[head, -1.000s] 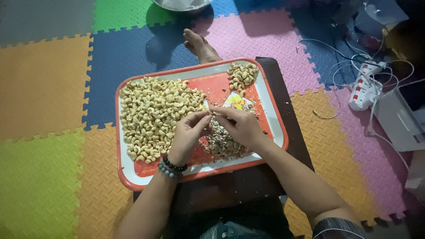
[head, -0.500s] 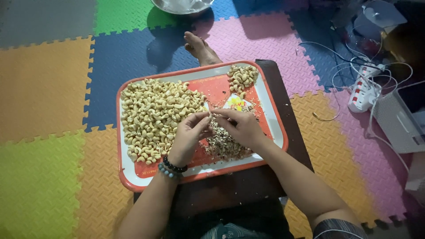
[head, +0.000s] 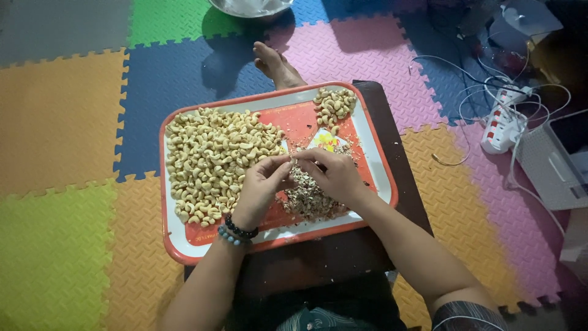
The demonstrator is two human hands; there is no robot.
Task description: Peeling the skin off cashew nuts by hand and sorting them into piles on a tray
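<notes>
Both hands meet over the middle of the red-rimmed tray (head: 184,248); the left hand (head: 260,187) and the right hand (head: 334,175) pinch a single small cashew (head: 291,160) between their fingertips, thumbs and forefingers closed on it, the other fingers curled loosely; the nut itself is barely visible between them. Directly beneath the hands, toward six o'clock, lies a heap of brownish skins and crumbs (head: 309,199); at nine o'clock from the hands spreads the large pile of pale cashews (head: 211,159), covering the left half of the tray; at one o'clock, in the tray's far corner, sits a smaller pile of cashews (head: 335,104). The left wrist wears two beaded bracelets (head: 236,232), one dark, one blue. The tray rests on a dark low table (head: 324,257); a bare foot (head: 275,64) pokes out at twelve o'clock onto the coloured foam mats (head: 67,110); at three o'clock a white power strip (head: 502,125) lies among tangled cables.
</notes>
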